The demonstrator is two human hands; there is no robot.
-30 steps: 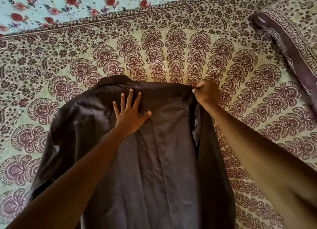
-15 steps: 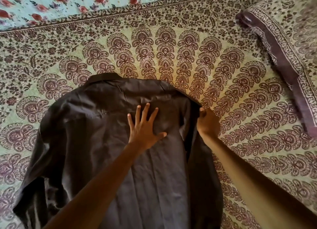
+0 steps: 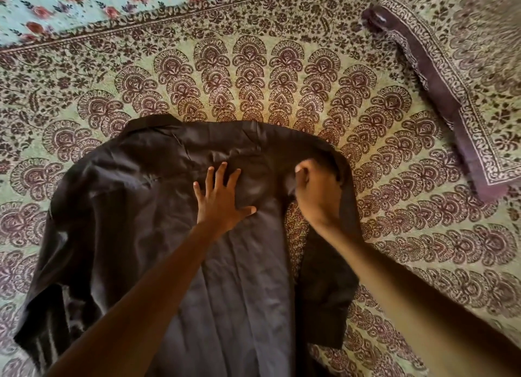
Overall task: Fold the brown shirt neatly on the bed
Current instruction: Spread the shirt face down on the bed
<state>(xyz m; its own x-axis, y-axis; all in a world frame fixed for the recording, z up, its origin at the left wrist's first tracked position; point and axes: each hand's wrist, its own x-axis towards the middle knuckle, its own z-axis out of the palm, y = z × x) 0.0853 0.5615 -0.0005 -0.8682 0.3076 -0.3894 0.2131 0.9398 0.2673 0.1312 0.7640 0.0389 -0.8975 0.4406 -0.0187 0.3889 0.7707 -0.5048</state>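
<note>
Brown shirt (image 3: pixel 135 207) lay spread on the bed (image 3: pixel 282 74), collar away from the person. Left hand (image 3: pixel 222 199) pressed flat on its upper middle, fingers spread. Right hand (image 3: pixel 317 190) gripped the shirt's right shoulder fabric.

Pillow (image 3: pixel 462 74) far right; bedsheet (image 3: pixel 253 66) open.

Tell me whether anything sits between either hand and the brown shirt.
Nothing visible does. The left hand presses flat on the brown shirt and the right hand grips its shoulder edge. The pillow lies off to the right on the bedspread, apart from the shirt.
</note>
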